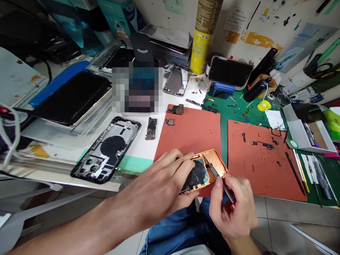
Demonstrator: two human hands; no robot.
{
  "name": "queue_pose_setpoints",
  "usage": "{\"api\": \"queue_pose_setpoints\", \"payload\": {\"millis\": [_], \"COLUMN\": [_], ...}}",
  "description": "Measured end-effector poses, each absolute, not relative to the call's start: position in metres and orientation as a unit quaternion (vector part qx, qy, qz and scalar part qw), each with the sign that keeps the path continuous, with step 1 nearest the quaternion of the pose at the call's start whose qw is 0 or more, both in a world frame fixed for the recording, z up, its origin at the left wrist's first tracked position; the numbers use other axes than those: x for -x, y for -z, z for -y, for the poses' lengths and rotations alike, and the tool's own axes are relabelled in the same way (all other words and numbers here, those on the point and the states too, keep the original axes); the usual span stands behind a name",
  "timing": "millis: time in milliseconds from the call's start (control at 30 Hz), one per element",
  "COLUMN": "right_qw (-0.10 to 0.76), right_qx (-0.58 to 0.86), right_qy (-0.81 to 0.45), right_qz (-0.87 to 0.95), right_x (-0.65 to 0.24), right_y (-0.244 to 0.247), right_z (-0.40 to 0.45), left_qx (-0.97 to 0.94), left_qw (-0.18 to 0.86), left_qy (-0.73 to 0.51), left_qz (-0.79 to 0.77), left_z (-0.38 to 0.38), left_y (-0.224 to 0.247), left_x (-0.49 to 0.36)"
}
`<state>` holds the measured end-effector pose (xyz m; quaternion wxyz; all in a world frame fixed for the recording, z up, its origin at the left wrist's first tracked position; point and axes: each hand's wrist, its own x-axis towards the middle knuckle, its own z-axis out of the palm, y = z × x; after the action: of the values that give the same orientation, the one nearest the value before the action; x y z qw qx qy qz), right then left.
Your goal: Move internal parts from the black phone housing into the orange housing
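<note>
My left hand [172,173] grips an orange-gold phone housing [216,158], tilted over the front edge of the red mat, with its inside facing up. A black and grey layer covers the part of the housing near my fingers; the far end is bare orange metal. Pinched in my right hand [235,205] is a slim pointed tool [214,172] with a textured grey grip and a red end. Its tip is over the inside of the housing, by the upper rim; whether it touches is too fine to tell.
Red mats [195,132] lie on the bench, bearing small phone parts. To the left are a black phone housing [113,147], a logic board [151,129] and stacked devices. A phone [230,72] leans on a blue stand behind. Tools and a white box [309,127] line the right.
</note>
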<state>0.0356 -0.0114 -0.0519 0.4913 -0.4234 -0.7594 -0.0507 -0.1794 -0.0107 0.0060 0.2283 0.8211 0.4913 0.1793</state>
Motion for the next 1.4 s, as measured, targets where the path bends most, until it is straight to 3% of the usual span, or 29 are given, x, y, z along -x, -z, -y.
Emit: {"api": "queue_pose_setpoints", "payload": {"millis": [1400], "right_qw": [0.515], "right_qx": [0.436], "right_qy": [0.028], "right_qz": [0.737], "right_x": [-0.0300], "right_y": [0.0581], "right_z": [0.0122], "left_qx": [-0.826], "left_qw": [0.227], "left_qy": [-0.169], "left_qz": [-0.487], "left_z": [0.0103], "left_y": [-0.0048], "left_x": [0.1818]}}
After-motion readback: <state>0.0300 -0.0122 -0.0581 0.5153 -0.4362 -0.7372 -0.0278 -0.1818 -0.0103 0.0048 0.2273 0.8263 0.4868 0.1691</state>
